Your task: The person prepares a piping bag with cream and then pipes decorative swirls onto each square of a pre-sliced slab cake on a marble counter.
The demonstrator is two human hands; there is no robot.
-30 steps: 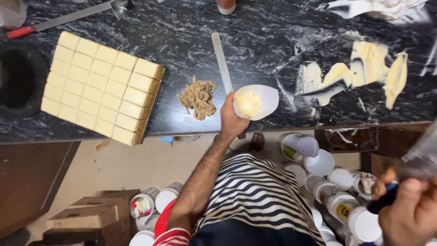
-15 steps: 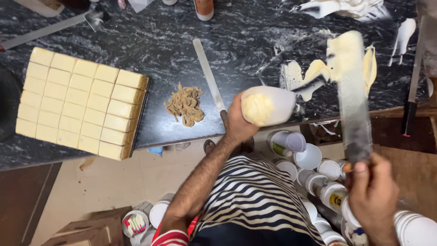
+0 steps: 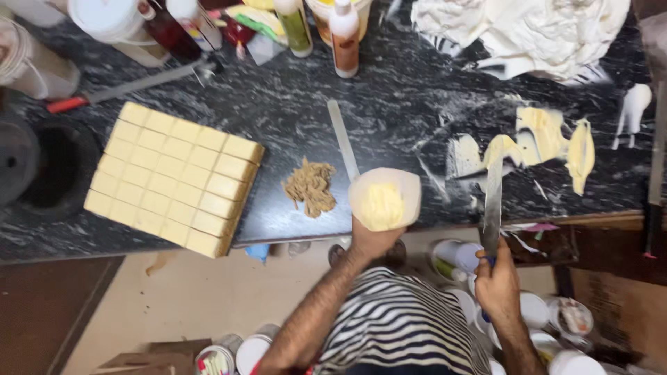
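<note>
Right hand (image 3: 497, 286) — clenched on a long flat blade (image 3: 493, 201), now lowered so its tip meets the cream smears (image 3: 535, 142) (half a second ago it hung raised). Left hand (image 3: 372, 239) grasps the cream-filled cup (image 3: 384, 199) at the counter's (image 3: 410, 90) near edge; beyond, the scored yellow slab (image 3: 174, 177) lies unchanged.

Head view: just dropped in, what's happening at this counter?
A person in a striped shirt stands at a dark marbled counter. Their left hand holds a translucent cup of pale yellow paste over the counter edge. Their right hand grips a long flat blade, its tip reaching smears of the same paste. A block of scored yellow bars and a small brown pile lie to the left.
</note>
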